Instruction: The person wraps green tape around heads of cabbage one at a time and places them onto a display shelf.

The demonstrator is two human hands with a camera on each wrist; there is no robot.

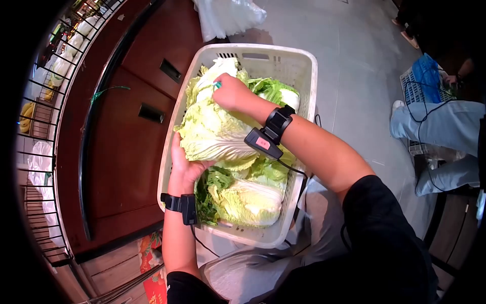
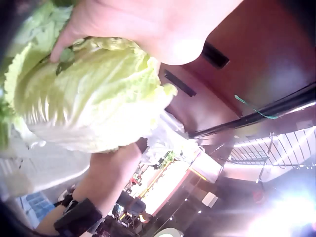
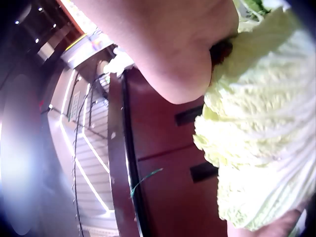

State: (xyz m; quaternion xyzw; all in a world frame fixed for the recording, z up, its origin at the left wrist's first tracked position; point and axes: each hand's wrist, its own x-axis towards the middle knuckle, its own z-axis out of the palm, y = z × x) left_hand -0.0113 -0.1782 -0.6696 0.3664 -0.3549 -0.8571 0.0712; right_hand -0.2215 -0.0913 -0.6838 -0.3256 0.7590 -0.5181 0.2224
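A pale green-yellow napa cabbage (image 1: 215, 134) is held above the crate. My left hand (image 1: 186, 163) grips it from below, and in the left wrist view the thumb (image 2: 60, 48) lies against its leaves. At the cabbage's far end, my right hand (image 1: 232, 92) is curled into a fist over the leaves. A small teal-green thing (image 1: 217, 84) shows between its fingers; I cannot tell what it is. Another napa cabbage (image 1: 250, 202) lies in the near end of the crate, and a greener one (image 1: 283, 95) in the far right corner.
The white plastic crate (image 1: 313, 76) stands before my knees. At left is a dark red cabinet (image 1: 126, 177) with a wire rack (image 1: 43, 202) beyond. A plastic bag (image 1: 228, 17) sits behind the crate. Another person's legs (image 1: 445, 124) and a blue crate (image 1: 412, 83) are at right.
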